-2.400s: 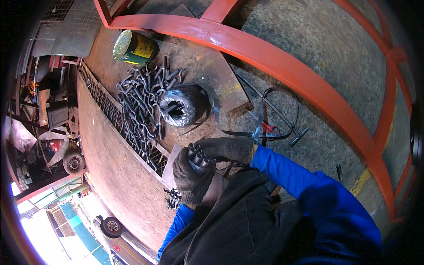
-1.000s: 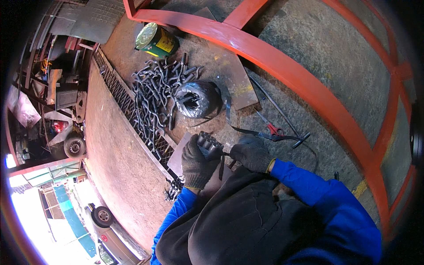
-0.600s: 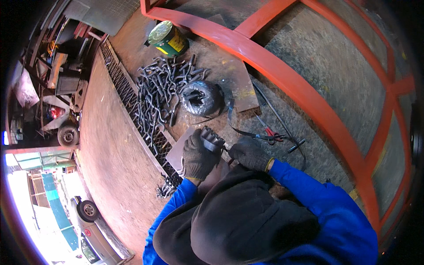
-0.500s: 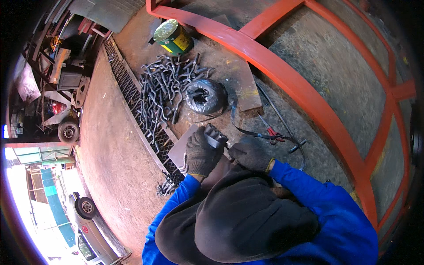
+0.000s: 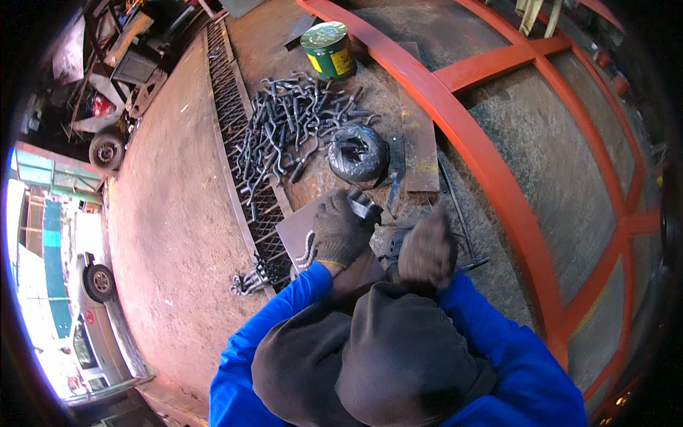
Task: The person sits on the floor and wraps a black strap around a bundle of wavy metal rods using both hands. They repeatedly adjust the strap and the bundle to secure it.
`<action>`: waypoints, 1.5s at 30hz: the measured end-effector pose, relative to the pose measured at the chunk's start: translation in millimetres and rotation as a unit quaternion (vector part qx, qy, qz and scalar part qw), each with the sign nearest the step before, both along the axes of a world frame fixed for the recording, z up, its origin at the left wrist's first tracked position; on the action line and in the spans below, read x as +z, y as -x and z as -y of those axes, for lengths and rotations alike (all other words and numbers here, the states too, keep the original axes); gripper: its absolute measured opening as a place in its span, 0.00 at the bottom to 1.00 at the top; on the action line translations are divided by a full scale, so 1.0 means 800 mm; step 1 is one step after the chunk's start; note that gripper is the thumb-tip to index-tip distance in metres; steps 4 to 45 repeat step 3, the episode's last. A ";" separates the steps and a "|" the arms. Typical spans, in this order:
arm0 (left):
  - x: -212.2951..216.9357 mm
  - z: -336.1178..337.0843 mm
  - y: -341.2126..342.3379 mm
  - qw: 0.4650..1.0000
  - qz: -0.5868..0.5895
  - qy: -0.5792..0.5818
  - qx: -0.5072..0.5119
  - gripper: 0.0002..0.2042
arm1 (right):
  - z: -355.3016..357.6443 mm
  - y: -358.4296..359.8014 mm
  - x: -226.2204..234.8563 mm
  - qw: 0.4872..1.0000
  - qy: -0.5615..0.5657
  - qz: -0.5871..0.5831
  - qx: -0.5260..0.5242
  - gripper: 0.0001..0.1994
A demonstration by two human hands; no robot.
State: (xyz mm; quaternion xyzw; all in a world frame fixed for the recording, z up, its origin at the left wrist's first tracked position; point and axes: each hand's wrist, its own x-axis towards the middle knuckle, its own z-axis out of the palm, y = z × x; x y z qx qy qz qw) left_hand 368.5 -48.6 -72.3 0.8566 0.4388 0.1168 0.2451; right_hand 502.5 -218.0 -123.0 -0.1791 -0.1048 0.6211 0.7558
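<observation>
My gloved left hand (image 5: pixel 336 233) is closed around a bundle of short dark metal rods (image 5: pixel 364 205), whose ends stick out past the fingers. Below it lies a flat grey metal plate (image 5: pixel 290 233). Just to the right, my gloved right hand (image 5: pixel 429 252) is lifted and smeared by motion, so its fingers and anything in them cannot be made out. A loose pile of bent dark rods (image 5: pixel 281 124) spreads on the ground ahead. Nearer me than the green and yellow can (image 5: pixel 329 55) sits a black plastic-wrapped ring (image 5: pixel 358 155). Another rod bundle (image 5: pixel 250 282) lies left of my left forearm.
A long mesh-filled metal frame (image 5: pixel 222 89) runs along the ground under the rods. The large orange-red steel frame (image 5: pixel 491 153) curves along my right. Between them lies a flat steel strip (image 5: pixel 421 153). A thin bar with a crosspiece (image 5: pixel 455 203) is beside my right hand.
My right hand has moved away from the rod bundle, to the right and up. My left hand keeps its hold. The whole view has shifted, and the red-handled tool is no longer visible.
</observation>
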 end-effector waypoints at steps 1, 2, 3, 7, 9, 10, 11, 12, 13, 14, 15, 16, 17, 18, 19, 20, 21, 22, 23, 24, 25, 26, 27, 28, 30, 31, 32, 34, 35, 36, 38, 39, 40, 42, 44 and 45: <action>-0.010 -0.001 -0.002 1.000 -0.005 -0.026 -0.003 0.29 | -0.017 -0.010 0.034 0.997 -0.006 0.011 -0.072 0.21; -0.014 -0.004 -0.001 1.000 -0.010 -0.028 0.003 0.29 | -0.044 -0.016 0.080 0.990 -0.014 0.017 -0.140 0.23; -0.018 -0.007 -0.003 0.999 -0.014 -0.031 0.007 0.29 | -0.040 -0.015 0.083 0.990 -0.012 0.021 -0.138 0.23; -0.018 -0.007 -0.003 0.999 -0.014 -0.031 0.007 0.29 | -0.040 -0.015 0.083 0.990 -0.012 0.021 -0.138 0.23; -0.018 -0.007 -0.003 0.999 -0.014 -0.031 0.007 0.29 | -0.040 -0.015 0.083 0.990 -0.012 0.021 -0.138 0.23; -0.018 -0.007 -0.003 0.999 -0.014 -0.031 0.007 0.29 | -0.040 -0.015 0.083 0.990 -0.012 0.021 -0.138 0.23; -0.018 -0.007 -0.003 0.999 -0.014 -0.031 0.007 0.29 | -0.040 -0.015 0.083 0.990 -0.012 0.021 -0.138 0.23; -0.018 -0.007 -0.003 0.999 -0.014 -0.031 0.007 0.29 | -0.040 -0.015 0.083 0.990 -0.012 0.021 -0.138 0.23; -0.018 -0.007 -0.003 0.999 -0.014 -0.031 0.007 0.29 | -0.040 -0.015 0.083 0.990 -0.012 0.021 -0.138 0.23; -0.018 -0.007 -0.003 0.999 -0.014 -0.031 0.007 0.29 | -0.040 -0.015 0.083 0.990 -0.012 0.021 -0.138 0.23; -0.018 -0.007 -0.003 0.999 -0.014 -0.031 0.007 0.29 | -0.040 -0.015 0.083 0.990 -0.012 0.021 -0.138 0.23; -0.018 -0.007 -0.003 0.999 -0.014 -0.031 0.007 0.29 | -0.040 -0.015 0.083 0.990 -0.012 0.021 -0.138 0.23; -0.018 -0.007 -0.003 0.999 -0.014 -0.031 0.007 0.29 | -0.040 -0.015 0.083 0.990 -0.012 0.021 -0.138 0.23; -0.018 -0.007 -0.003 0.999 -0.014 -0.031 0.007 0.29 | -0.040 -0.015 0.083 0.990 -0.012 0.021 -0.138 0.23; -0.018 -0.007 -0.003 0.999 -0.014 -0.031 0.007 0.29 | -0.040 -0.015 0.083 0.990 -0.012 0.021 -0.138 0.23; -0.018 -0.007 -0.003 0.999 -0.014 -0.031 0.007 0.29 | -0.040 -0.015 0.083 0.990 -0.012 0.021 -0.138 0.23; -0.018 -0.007 -0.003 0.999 -0.014 -0.031 0.007 0.29 | -0.040 -0.015 0.083 0.990 -0.012 0.021 -0.138 0.23; -0.018 -0.007 -0.003 0.999 -0.014 -0.031 0.007 0.29 | -0.040 -0.015 0.083 0.990 -0.012 0.021 -0.138 0.23; -0.018 -0.007 -0.003 0.999 -0.014 -0.031 0.007 0.29 | -0.040 -0.015 0.083 0.990 -0.012 0.021 -0.138 0.23; -0.018 -0.007 -0.003 0.999 -0.014 -0.031 0.007 0.29 | -0.040 -0.015 0.083 0.990 -0.012 0.021 -0.138 0.23; -0.018 -0.007 -0.003 0.999 -0.014 -0.031 0.007 0.29 | -0.040 -0.015 0.083 0.990 -0.012 0.021 -0.138 0.23; -0.018 -0.007 -0.003 0.999 -0.014 -0.031 0.007 0.29 | -0.040 -0.015 0.083 0.990 -0.012 0.021 -0.138 0.23; -0.018 -0.007 -0.003 0.999 -0.014 -0.031 0.007 0.29 | -0.040 -0.015 0.083 0.990 -0.012 0.021 -0.138 0.23; -0.018 -0.007 -0.003 0.999 -0.014 -0.031 0.007 0.29 | -0.040 -0.015 0.083 0.990 -0.012 0.021 -0.138 0.23; -0.018 -0.007 -0.003 0.999 -0.014 -0.031 0.007 0.29 | -0.040 -0.015 0.083 0.990 -0.012 0.021 -0.138 0.23; -0.018 -0.007 -0.003 0.999 -0.014 -0.031 0.007 0.29 | -0.040 -0.015 0.083 0.990 -0.012 0.021 -0.138 0.23; -0.018 -0.007 -0.003 0.999 -0.014 -0.031 0.007 0.29 | -0.040 -0.015 0.083 0.990 -0.012 0.021 -0.138 0.23; -0.018 -0.007 -0.003 0.999 -0.014 -0.031 0.007 0.29 | -0.040 -0.015 0.083 0.990 -0.012 0.021 -0.138 0.23; -0.018 -0.007 -0.003 0.999 -0.014 -0.031 0.007 0.29 | -0.040 -0.015 0.083 0.990 -0.012 0.021 -0.138 0.23; -0.018 -0.007 -0.003 0.999 -0.014 -0.031 0.007 0.29 | -0.040 -0.015 0.083 0.990 -0.012 0.021 -0.138 0.23; -0.018 -0.007 -0.003 0.999 -0.014 -0.031 0.007 0.29 | -0.040 -0.015 0.083 0.990 -0.012 0.021 -0.138 0.23; -0.018 -0.007 -0.003 0.999 -0.014 -0.031 0.007 0.29 | -0.040 -0.015 0.083 0.990 -0.012 0.021 -0.138 0.23; -0.018 -0.007 -0.003 0.999 -0.014 -0.031 0.007 0.29 | -0.040 -0.015 0.083 0.990 -0.012 0.021 -0.138 0.23; -0.018 -0.007 -0.003 0.999 -0.014 -0.031 0.007 0.29 | -0.040 -0.015 0.083 0.990 -0.012 0.021 -0.138 0.23; -0.018 -0.007 -0.003 0.999 -0.014 -0.031 0.007 0.29 | -0.040 -0.015 0.083 0.990 -0.012 0.021 -0.138 0.23; -0.018 -0.007 -0.003 0.999 -0.014 -0.031 0.007 0.29 | -0.040 -0.015 0.083 0.990 -0.012 0.021 -0.138 0.23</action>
